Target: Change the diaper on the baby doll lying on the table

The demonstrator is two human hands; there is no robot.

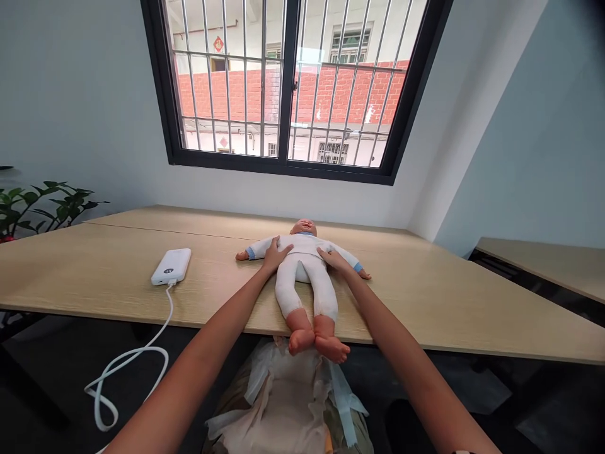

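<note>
On the wooden table (425, 302), left hand (275, 255) and right hand (334, 260) lie open on a baby doll (305, 271).

A baby doll (305, 277) lies on the table (425, 296) — feet (316, 340) over its near edge — with a power bank (171, 266) to its left (its cable (170, 315) trailing off the edge) and a window (288, 82) beyond.

Left hand (276, 256) and right hand (333, 259) rest open; both lie flat.
</note>
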